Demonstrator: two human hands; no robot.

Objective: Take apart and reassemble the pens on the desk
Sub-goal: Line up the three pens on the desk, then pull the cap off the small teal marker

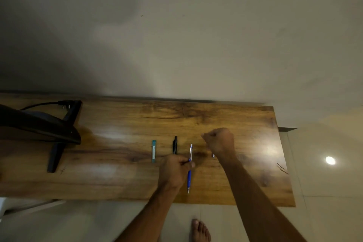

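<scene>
A blue pen [189,171] with a clear upper barrel and white top stands nearly upright above the wooden desk [121,137]; my left hand [175,171] grips it at mid-length. My right hand [220,141] is closed into a fist to the right of the pen, raised over the desk; whether it holds anything is hidden. A small silvery part [213,156] lies on the desk just under that wrist. A black pen [175,145] and a teal pen [154,151] lie side by side to the left, pointing away from me.
A black monitor [39,125] on a stand, with a cable and plug [62,103] behind it, fills the desk's left end. The wall runs along the far edge. My bare foot [200,231] is on the tiled floor below the near edge.
</scene>
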